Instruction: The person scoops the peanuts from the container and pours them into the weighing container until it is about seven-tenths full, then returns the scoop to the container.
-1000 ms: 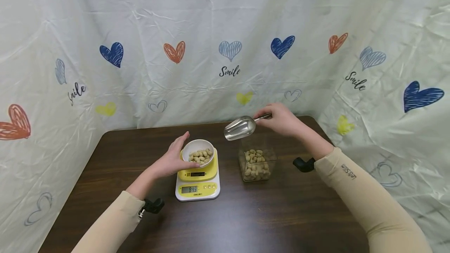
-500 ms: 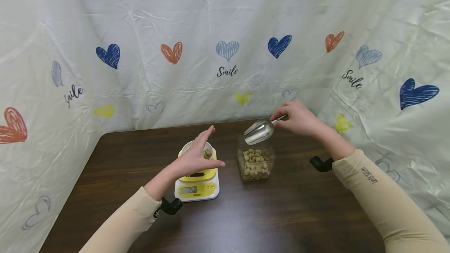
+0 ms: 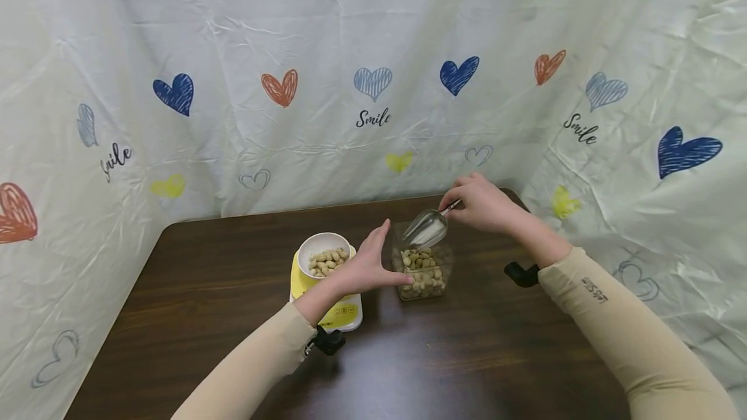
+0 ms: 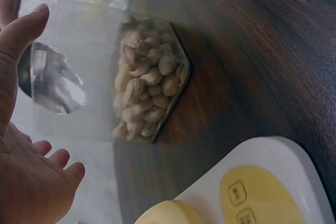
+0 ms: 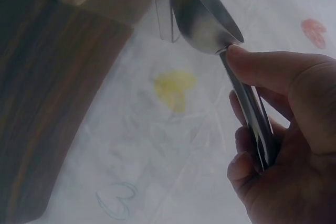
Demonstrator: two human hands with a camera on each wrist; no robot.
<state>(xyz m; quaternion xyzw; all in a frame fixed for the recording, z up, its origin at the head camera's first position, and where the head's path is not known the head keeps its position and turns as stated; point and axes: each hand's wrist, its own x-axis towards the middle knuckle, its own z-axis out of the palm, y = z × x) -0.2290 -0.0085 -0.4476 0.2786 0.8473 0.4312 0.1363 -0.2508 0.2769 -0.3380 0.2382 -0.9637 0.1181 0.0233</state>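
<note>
My right hand point(image 3: 483, 203) grips the handle of a metal scoop point(image 3: 430, 228), its bowl tipped down inside a clear square container point(image 3: 448, 256). Peanuts point(image 3: 425, 282) fill the lower part of that container. In the right wrist view, my fingers curl round the handle of the scoop point(image 5: 202, 27). My left hand point(image 3: 363, 269) is at the container's left side, thumb and fingers spread; whether it touches the wall, I cannot tell. A white bowl point(image 3: 307, 255) holding peanuts point(image 3: 329, 260) sits on a yellow and white kitchen scale point(image 3: 345, 314). My left forearm hides the scale's display.
Everything stands on a dark wooden table point(image 3: 222, 277). A pale curtain point(image 3: 327, 148) printed with hearts hangs behind it and along both sides. Part of the scale point(image 4: 294, 166) shows close by in the left wrist view.
My left hand has left the bowl and moved right to the container. My right hand has carried the scoop right, then down into the container.
</note>
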